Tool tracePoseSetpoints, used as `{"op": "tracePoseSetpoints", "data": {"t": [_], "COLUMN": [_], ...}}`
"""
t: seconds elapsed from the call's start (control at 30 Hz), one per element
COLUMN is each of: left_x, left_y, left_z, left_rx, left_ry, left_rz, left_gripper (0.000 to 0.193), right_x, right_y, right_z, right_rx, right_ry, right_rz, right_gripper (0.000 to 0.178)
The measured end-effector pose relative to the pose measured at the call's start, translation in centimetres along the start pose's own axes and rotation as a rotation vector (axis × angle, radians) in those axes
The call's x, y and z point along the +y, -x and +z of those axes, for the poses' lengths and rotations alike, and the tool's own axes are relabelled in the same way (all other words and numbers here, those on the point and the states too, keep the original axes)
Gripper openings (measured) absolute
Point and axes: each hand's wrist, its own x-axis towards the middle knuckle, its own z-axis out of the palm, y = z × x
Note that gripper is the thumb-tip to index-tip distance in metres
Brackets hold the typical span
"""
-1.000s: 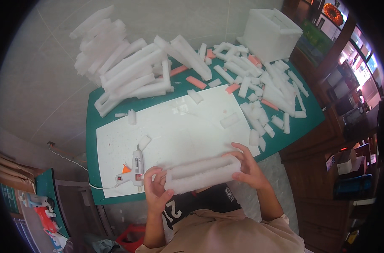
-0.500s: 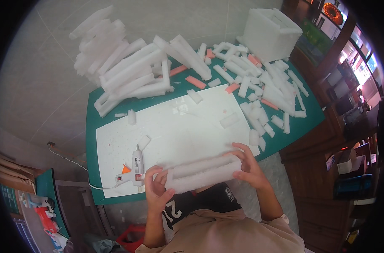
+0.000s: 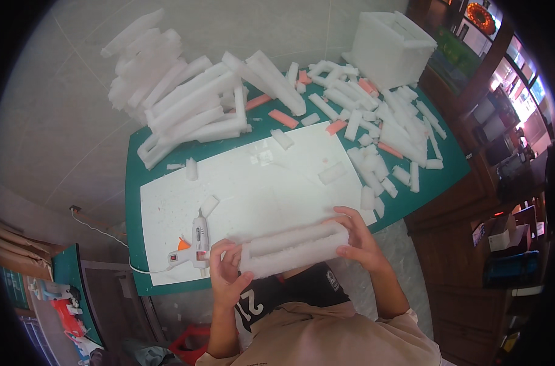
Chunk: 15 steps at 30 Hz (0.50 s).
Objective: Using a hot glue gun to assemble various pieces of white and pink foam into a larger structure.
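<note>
Between my two hands is a long white foam frame (image 3: 293, 256), rectangular with a hollow middle, raised over the near edge of the table. My left hand (image 3: 228, 268) grips its left end, thumb on the near side. Around its right end are the fingers of my right hand (image 3: 358, 241), the thumb pressing the near side. A white hot glue gun (image 3: 198, 241) with an orange trigger rests on the white board (image 3: 277, 189), left of the frame. By its nozzle lies a small foam block (image 3: 210, 205).
Stacked foam frames (image 3: 192, 104) fill the green table's (image 3: 436, 183) far left. Loose white pieces and pink foam strips (image 3: 283, 119) lie scattered at the right. A white foam box (image 3: 390, 52) stands at the far right. The glue gun's cord (image 3: 146, 270) runs off leftward.
Almost nothing differs. Both hands keep their hold on the foam frame, which has shifted only very slightly.
</note>
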Motion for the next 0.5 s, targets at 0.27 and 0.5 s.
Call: {"op": "tracePoseSetpoints", "data": {"t": [0.27, 0.5], "left_x": [-0.55, -0.66], "left_y": [0.14, 0.05], "left_z": [-0.06, -0.11], "left_rx": [-0.011, 0.019], "left_ry": [-0.006, -0.027], "left_rz": [0.018, 0.009], "left_gripper": [0.066, 0.067], "right_x": [0.28, 0.04], "right_y": [-0.06, -0.10], "right_z": [-0.56, -0.23], "right_rx": [-0.036, -0.007], "right_ry": [-0.015, 0.001], "right_rz": [0.004, 0.020], "right_gripper": [0.081, 0.081]}}
